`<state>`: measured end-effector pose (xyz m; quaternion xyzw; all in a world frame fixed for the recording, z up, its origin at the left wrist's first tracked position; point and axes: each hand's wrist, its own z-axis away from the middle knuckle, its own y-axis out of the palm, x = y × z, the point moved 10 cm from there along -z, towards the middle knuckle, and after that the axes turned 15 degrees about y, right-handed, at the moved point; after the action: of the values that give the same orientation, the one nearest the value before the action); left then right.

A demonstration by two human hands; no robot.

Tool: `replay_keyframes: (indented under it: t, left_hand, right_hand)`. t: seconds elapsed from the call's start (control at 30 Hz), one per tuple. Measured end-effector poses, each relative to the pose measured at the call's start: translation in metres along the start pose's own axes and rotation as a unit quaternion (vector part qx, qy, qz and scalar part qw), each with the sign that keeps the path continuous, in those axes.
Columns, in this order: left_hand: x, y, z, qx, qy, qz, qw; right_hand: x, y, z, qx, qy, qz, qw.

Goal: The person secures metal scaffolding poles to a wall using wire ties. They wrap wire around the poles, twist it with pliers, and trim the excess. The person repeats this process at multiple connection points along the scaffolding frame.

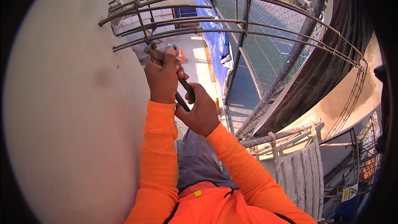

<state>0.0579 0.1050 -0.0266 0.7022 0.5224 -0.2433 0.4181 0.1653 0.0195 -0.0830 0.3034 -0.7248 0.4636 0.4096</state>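
In front of me a cage of thin steel rebar (186, 21) runs across, tied with crossbars. A pair of pincers (154, 54) has its rusty jaws at the lower bar, right by a tied joint where a crossbar meets it. My left hand (161, 81) is closed around the upper part of the tool, just behind the jaws, with the thumb on top. Lower down, my right hand (200, 110) grips the dark handles, which stand slightly apart. Any wire between the jaws is too small to make out.
A smooth pale wall (78, 99) rises close on my left. Chain-link fence (269, 49) on dark posts stands to the right, with blue sheeting (217, 49) beside it. Below are an orange cone (182, 56), a scaffold tube (282, 135) and a grey slatted metal platform (300, 174).
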Motion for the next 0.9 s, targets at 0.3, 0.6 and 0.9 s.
replay_keyframes:
  t: [0.3, 0.6, 0.9]
  left_hand:
    - [-0.008, -0.001, 0.016, 0.16, -0.083, 0.196, 0.964]
    - [-0.029, -0.007, 0.05, -0.011, 0.097, -0.446, 0.89]
    - [0.162, 0.084, 0.2, 0.494, -0.198, -0.057, 0.845]
  right_hand:
    - [0.003, 0.084, 0.044, 0.586, 0.206, -0.519, 0.587]
    - [-0.051, 0.081, 0.026, 0.44, 0.174, -0.365, 0.802]
    - [-0.245, -0.045, 0.152, 0.245, 0.284, -0.523, 0.765]
